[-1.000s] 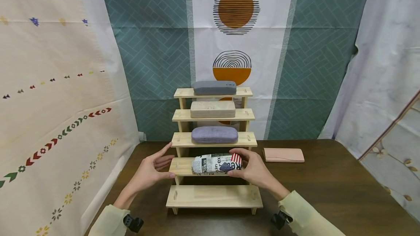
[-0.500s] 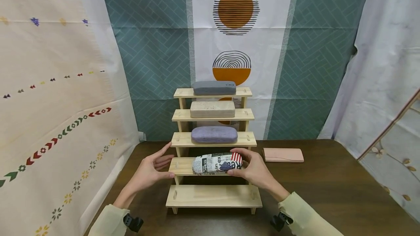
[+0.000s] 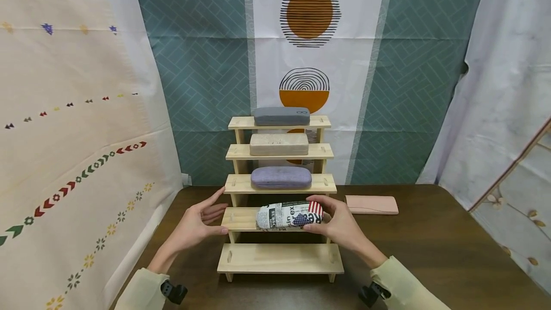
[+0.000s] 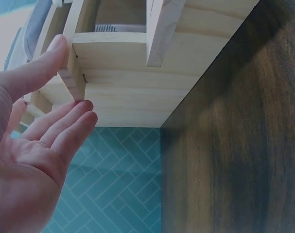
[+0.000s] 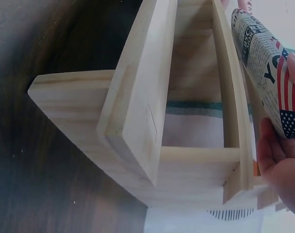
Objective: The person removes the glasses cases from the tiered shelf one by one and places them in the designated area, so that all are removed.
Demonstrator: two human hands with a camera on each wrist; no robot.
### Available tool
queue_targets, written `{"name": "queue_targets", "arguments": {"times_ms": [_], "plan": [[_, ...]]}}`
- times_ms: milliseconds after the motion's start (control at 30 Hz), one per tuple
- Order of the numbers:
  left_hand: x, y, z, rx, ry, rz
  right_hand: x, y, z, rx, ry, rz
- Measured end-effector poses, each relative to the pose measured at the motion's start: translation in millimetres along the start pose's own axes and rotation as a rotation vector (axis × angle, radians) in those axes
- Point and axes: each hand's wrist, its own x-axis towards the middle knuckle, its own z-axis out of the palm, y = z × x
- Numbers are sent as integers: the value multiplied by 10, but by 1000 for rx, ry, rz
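Observation:
A glasses case [image 3: 289,215] with newspaper print and a flag pattern lies along the second step from the bottom of a wooden tiered stand [image 3: 280,257]. My right hand [image 3: 337,221] grips its right end, thumb in front and fingers behind; the right wrist view shows the case [image 5: 264,68] tilted beside the planks. My left hand [image 3: 200,221] touches the stand's left side with nearly straight fingers. In the left wrist view, the thumb and fingertips of the left hand [image 4: 40,150] meet the end of a plank.
Higher steps bear a purple glasses case [image 3: 281,177], a beige case [image 3: 279,144] and a grey case [image 3: 281,116]. A pink case [image 3: 372,204] lies on the dark wooden table [image 3: 422,252], right of the stand. Patterned cloths hang behind and at both sides.
My right hand has slid the newspaper-print glasses case slightly to the right along its step. The left hand stays at the stand's left side.

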Motion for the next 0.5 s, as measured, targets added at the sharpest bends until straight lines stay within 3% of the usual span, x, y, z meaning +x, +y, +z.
{"name": "queue_targets", "arguments": {"times_ms": [500], "plan": [[2, -7, -11, -20, -6, 4, -134, -19, -311, -59, 2, -40]]}}
